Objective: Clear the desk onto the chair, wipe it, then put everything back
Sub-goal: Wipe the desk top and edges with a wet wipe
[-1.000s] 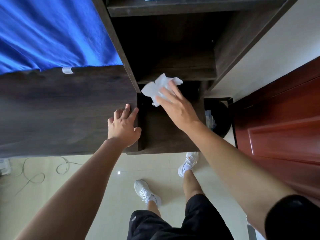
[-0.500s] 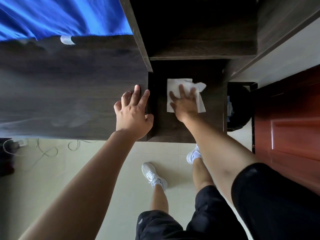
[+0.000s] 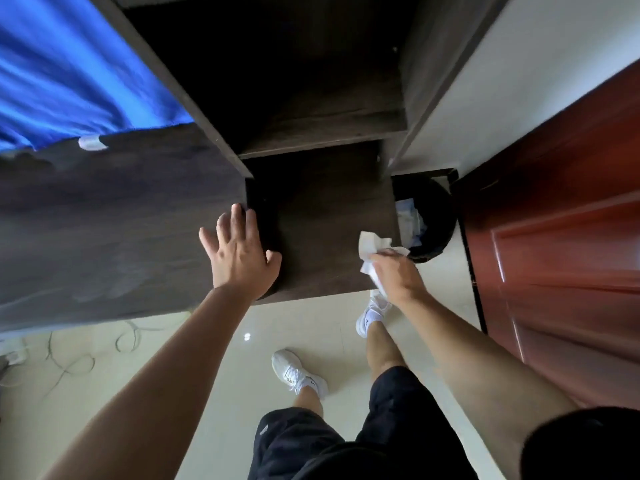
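Your desk [image 3: 114, 216] looks like matt dark wood grain; the wipe [image 3: 372, 245] is probably crumpled white paper; the floor [image 3: 214, 393] is glossy tile.

The dark wood tabletop [image 3: 104, 230] carries blue cloth [image 3: 69, 74] along its far edge, beside a small white scrap [image 3: 90, 143]. A lower dark shelf [image 3: 329, 223] adjoins it. White cables [image 3: 69, 362] lie on the pale tiled floor [image 3: 214, 368].

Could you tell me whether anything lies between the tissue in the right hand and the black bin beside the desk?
Nothing visible does. The right hand holds the tissue at the desk's right front corner, and the open bin sits just beyond that edge.
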Demonstrator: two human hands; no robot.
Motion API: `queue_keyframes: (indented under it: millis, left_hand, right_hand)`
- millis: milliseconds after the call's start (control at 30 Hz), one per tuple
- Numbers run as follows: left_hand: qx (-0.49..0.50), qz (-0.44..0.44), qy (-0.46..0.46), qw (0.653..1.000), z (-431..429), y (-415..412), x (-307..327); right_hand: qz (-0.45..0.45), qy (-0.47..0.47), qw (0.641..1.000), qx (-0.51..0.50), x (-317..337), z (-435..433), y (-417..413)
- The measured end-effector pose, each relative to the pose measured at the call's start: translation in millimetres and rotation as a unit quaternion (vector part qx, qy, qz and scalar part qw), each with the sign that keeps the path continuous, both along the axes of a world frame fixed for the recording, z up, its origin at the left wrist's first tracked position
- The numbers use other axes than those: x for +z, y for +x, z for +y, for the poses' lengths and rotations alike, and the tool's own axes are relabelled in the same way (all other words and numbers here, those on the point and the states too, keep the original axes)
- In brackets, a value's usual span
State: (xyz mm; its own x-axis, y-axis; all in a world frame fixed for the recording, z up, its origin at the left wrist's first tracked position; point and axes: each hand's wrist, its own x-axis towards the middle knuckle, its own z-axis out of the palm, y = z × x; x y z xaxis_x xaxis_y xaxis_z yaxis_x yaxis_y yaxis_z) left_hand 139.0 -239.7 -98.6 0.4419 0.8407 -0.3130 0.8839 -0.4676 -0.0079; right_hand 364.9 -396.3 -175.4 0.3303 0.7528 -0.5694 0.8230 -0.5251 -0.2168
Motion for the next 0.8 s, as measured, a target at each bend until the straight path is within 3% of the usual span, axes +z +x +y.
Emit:
queue_keyframes:
  millis: [100,200,467,533,667,800]
  left_hand:
    - [-0.116,-0.004,0.008,0.993,-23.9,38.6,-6.0]
    - [-0.197,-0.016,-0.042,0.979,-47.3,87.9,-18.7]
    - [-0.212,-0.028,-0.097,0.972,-61.2,176.9,-86.0]
    - [-0.213,-0.036,-0.084,0.973,-57.9,189.5,-104.7]
    - [-0.211,-0.013,-0.084,0.974,-54.1,205.2,-137.8]
    - [-0.204,0.002,-0.081,0.976,-57.9,206.8,-151.6]
  right_hand:
    - [0.013,0.12,0.986,-0.111,27.0,-32.5,40.4]
    - [-0.008,0.239,0.954,-0.18,44.9,-58.9,69.9]
    - [-0.03,0.36,0.891,-0.275,4.0,-68.2,126.9]
    - [-0.011,0.33,0.898,-0.291,-27.4,-55.8,141.4]
    - [0.082,0.123,0.939,-0.311,-89.4,-42.3,155.0]
    - [0.052,0.136,0.94,-0.308,-111.6,-45.8,157.1]
